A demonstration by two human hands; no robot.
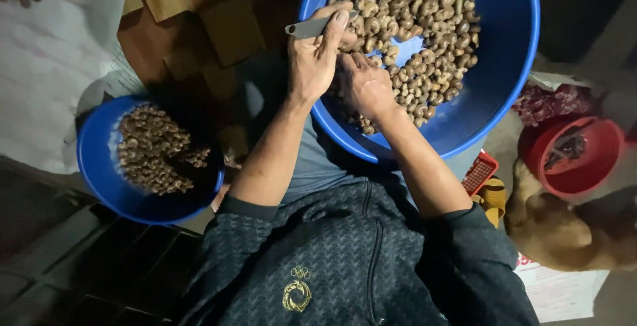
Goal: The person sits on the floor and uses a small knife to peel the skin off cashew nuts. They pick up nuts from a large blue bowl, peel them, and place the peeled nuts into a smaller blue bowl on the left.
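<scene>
Cashew nuts [424,40] fill our large blue basin [511,67]. Left hand [315,60] clamped on grey tool [308,28]; right hand [365,87] fingertips hidden, grip unclear.

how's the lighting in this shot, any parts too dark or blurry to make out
Head view: the big bowl of nuts and both hands, left and right, are evenly lit and fairly sharp; the small bowl is half in shadow; the floor at lower left is nearly black; edges look soft.
</scene>
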